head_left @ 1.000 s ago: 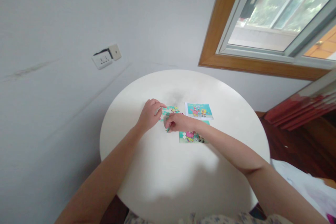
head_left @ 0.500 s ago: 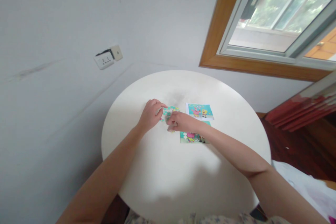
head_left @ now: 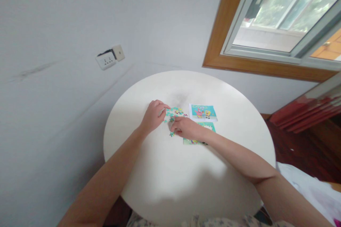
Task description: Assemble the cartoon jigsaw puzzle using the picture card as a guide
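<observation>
Loose jigsaw pieces (head_left: pixel 172 112), mostly teal with some yellow and pink, lie scattered on the white round table. At their left edge is my left hand (head_left: pixel 153 116), thumb and index finger apart, holding nothing I can see. My right hand (head_left: pixel 188 128) is low over the near side of the pieces, its fingers bent together and pointing down. Whatever is between those fingertips is hidden. One single jigsaw piece (head_left: pixel 172 134) lies just below them. Under my right hand and wrist is the partly assembled puzzle (head_left: pixel 210 125), its middle covered.
A picture card (head_left: pixel 203 112) with a pink and a yellow cartoon figure lies behind the puzzle. The round table (head_left: pixel 170 170) stands near a wall with a socket (head_left: pixel 106 60). A wood-framed window (head_left: pixel 266 69) is at the right, above a red curtain (head_left: pixel 301 115).
My right hand has shifted slightly toward me and its fingers have drawn closer together, uncovering more pieces. My left hand stays almost where it was.
</observation>
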The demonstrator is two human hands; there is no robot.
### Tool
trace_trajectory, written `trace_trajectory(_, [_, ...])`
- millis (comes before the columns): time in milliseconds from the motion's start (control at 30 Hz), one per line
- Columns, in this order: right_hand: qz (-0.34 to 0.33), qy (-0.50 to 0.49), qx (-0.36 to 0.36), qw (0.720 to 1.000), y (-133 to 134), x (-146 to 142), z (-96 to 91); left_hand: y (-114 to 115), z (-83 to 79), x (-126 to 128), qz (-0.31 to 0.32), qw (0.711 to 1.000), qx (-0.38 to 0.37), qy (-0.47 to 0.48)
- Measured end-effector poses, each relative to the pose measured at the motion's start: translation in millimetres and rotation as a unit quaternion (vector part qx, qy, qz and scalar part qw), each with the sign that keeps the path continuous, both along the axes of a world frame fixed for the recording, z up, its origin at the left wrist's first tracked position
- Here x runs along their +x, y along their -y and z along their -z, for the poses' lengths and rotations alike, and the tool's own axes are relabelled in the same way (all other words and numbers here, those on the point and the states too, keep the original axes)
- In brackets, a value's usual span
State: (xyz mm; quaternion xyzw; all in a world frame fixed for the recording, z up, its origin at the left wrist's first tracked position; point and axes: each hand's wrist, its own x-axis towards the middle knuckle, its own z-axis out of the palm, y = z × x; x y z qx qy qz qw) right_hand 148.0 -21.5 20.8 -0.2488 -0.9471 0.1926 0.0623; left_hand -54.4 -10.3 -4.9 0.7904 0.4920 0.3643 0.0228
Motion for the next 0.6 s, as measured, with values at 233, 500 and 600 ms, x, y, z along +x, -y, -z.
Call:
trace_trajectory(233, [0.022,-0.001,0.004,1.000,4,1,8.9,1,-1.8,1,0.007,1.000,0.005,0.000])
trace_trajectory(500, [0.042,-0.033,-0.078,0.996,0,-6,6.6,2,-1.6,1,0.005,1.000,0.003,0.003])
trace_trajectory(600, [0.037,-0.034,-0.089,0.995,-2,-8,8.4,1,-0.6,1,0.006,1.000,0.006,0.000])
